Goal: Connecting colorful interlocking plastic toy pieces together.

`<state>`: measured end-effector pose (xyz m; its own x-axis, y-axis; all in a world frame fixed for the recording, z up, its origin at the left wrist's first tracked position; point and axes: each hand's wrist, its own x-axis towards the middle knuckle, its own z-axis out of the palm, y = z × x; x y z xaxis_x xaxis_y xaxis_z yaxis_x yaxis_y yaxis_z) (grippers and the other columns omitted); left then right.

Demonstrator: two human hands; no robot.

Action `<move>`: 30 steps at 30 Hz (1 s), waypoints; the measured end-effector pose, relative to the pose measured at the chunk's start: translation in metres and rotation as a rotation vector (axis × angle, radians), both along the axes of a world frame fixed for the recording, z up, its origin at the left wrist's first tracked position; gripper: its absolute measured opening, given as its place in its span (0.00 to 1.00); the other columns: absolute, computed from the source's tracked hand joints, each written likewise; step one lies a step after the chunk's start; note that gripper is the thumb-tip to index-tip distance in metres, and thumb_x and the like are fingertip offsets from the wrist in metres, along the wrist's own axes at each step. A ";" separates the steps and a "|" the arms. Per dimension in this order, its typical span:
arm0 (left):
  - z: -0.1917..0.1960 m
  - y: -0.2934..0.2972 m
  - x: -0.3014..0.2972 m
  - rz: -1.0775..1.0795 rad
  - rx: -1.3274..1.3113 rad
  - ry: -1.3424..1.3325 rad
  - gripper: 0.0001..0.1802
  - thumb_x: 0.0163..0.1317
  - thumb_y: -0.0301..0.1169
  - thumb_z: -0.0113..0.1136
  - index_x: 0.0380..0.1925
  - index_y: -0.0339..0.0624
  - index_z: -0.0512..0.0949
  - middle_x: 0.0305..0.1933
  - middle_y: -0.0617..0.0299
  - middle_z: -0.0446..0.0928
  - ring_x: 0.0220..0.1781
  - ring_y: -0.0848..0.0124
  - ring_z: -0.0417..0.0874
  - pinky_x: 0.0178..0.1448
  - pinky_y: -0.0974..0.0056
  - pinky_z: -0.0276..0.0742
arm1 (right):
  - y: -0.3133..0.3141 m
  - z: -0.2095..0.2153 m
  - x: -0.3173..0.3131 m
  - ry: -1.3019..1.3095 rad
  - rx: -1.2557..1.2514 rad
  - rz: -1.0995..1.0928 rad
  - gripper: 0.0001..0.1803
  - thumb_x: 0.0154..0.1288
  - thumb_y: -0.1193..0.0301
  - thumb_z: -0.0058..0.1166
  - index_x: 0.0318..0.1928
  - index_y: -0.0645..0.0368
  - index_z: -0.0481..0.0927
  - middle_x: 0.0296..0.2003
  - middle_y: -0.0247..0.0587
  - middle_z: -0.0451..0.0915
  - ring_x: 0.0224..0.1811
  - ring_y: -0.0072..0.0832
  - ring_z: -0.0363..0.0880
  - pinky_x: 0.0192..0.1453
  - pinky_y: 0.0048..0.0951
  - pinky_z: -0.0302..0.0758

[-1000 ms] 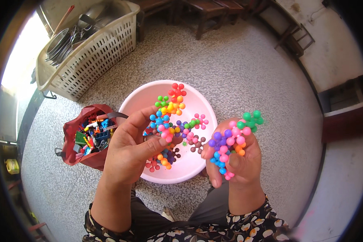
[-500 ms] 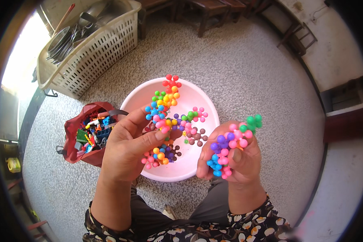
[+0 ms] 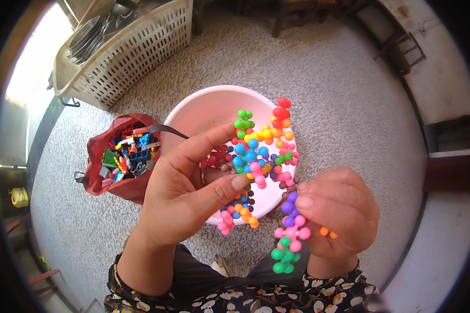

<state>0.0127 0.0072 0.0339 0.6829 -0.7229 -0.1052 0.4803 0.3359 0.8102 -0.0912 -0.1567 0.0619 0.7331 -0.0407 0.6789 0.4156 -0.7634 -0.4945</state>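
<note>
I noted that since a second before, the right hand (image 3: 334, 219) had turned its closed grip, swinging its strip of knobbly connector pieces (image 3: 288, 237) downward. The left hand (image 3: 185, 190) pinched the larger multicoloured cluster (image 3: 261, 143), apparently unjoined, over the pink basin (image 3: 193, 112).

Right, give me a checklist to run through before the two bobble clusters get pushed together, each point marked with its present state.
1. Left hand has a firm grip on the large multicoloured cluster: ok, thumb and forefinger pinch its lower edge.
2. Right hand holds the small purple, pink and green cluster: ok, fingers wrapped over it.
3. The two clusters line up: cannot tell, their near ends lie close but the joint is hidden.
4. Pink bowl sits under the hands to catch drops: ok.
5. Spare pieces within reach: ok, some lie in the bowl, and the red bag stands open beside it.
</note>
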 end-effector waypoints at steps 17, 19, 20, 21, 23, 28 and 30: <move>-0.005 0.002 -0.006 0.036 0.134 -0.373 0.29 0.53 0.11 0.51 0.57 0.26 0.61 0.56 0.53 0.64 0.54 0.62 0.75 0.56 0.66 0.74 | -0.001 -0.004 0.001 0.136 -0.175 0.049 0.16 0.38 0.75 0.62 0.34 0.60 0.80 0.28 0.40 0.80 0.23 0.30 0.75 0.25 0.24 0.73; -0.006 0.002 -0.006 0.038 0.133 -0.402 0.29 0.53 0.11 0.51 0.58 0.27 0.61 0.56 0.53 0.64 0.55 0.62 0.74 0.57 0.65 0.74 | -0.002 -0.004 0.001 0.141 -0.173 0.050 0.18 0.37 0.77 0.61 0.35 0.62 0.80 0.29 0.39 0.79 0.24 0.30 0.75 0.26 0.26 0.74; -0.006 0.002 -0.005 0.030 0.148 -0.400 0.29 0.53 0.10 0.51 0.58 0.27 0.61 0.56 0.53 0.64 0.56 0.62 0.73 0.58 0.65 0.73 | -0.002 -0.005 0.001 0.140 -0.187 0.047 0.18 0.37 0.76 0.62 0.35 0.62 0.80 0.29 0.39 0.79 0.24 0.30 0.75 0.26 0.26 0.74; -0.006 0.002 -0.005 0.022 0.163 -0.398 0.29 0.53 0.10 0.50 0.58 0.27 0.61 0.56 0.53 0.64 0.56 0.62 0.73 0.58 0.64 0.73 | -0.002 -0.006 0.001 0.138 -0.202 0.045 0.18 0.37 0.76 0.62 0.35 0.62 0.79 0.29 0.39 0.79 0.24 0.30 0.75 0.26 0.25 0.74; -0.008 0.001 -0.005 0.023 0.184 -0.428 0.29 0.53 0.10 0.50 0.58 0.27 0.61 0.57 0.52 0.64 0.56 0.62 0.73 0.59 0.64 0.73 | -0.002 -0.006 0.002 0.134 -0.246 0.021 0.17 0.38 0.76 0.62 0.35 0.62 0.79 0.28 0.39 0.79 0.24 0.30 0.75 0.26 0.25 0.74; -0.008 -0.002 -0.007 0.081 0.224 -0.443 0.30 0.53 0.11 0.51 0.59 0.28 0.60 0.57 0.50 0.65 0.55 0.63 0.74 0.57 0.64 0.74 | -0.002 -0.012 0.004 0.143 -0.322 -0.026 0.15 0.39 0.75 0.61 0.34 0.61 0.79 0.28 0.38 0.79 0.25 0.29 0.75 0.26 0.24 0.74; -0.005 -0.002 -0.008 0.062 0.280 -0.305 0.29 0.55 0.12 0.50 0.59 0.28 0.59 0.56 0.49 0.67 0.53 0.63 0.75 0.55 0.65 0.75 | -0.001 -0.012 0.005 0.174 -0.286 -0.048 0.13 0.43 0.73 0.63 0.33 0.60 0.79 0.28 0.40 0.80 0.25 0.32 0.77 0.27 0.26 0.73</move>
